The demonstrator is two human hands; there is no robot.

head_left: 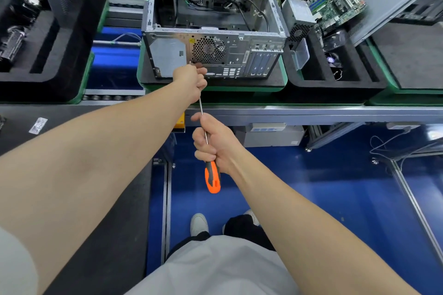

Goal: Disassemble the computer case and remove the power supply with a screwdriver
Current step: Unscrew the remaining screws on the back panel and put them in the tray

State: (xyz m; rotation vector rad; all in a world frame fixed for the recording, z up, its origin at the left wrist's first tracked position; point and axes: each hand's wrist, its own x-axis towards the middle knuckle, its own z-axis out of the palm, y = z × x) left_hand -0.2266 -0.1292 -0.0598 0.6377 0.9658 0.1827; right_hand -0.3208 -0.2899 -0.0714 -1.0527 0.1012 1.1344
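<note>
Left hand [191, 79] curls round the screwdriver [212, 178] shaft up by the power supply [167, 57], rear-left of the computer case [236, 55]; right hand [213, 141] grips further down. Tip's hidden, probably on a screw. An off-axis push could slip, stripping it.

Right tray: black foam tray on a green base [323, 85], right of centre, with cut-out compartments.
Circuit board: green printed board with slots [335, 2], tilted at that tray's far end.
Plastic box: small clear rectangular box [300, 54], tilted on the tray's left edge.
Fan: small black fan [332, 60], lying in a compartment just right of the box.
Left tray: second black foam tray [60, 55], far left.
Rail: silver metal rail [311, 112], along the trays' near side.
Sticker: white label [38, 125] on the black tabletop, near left.
Floor: glossy blue floor [311, 199], with a white shoe [199, 223] on it.
</note>
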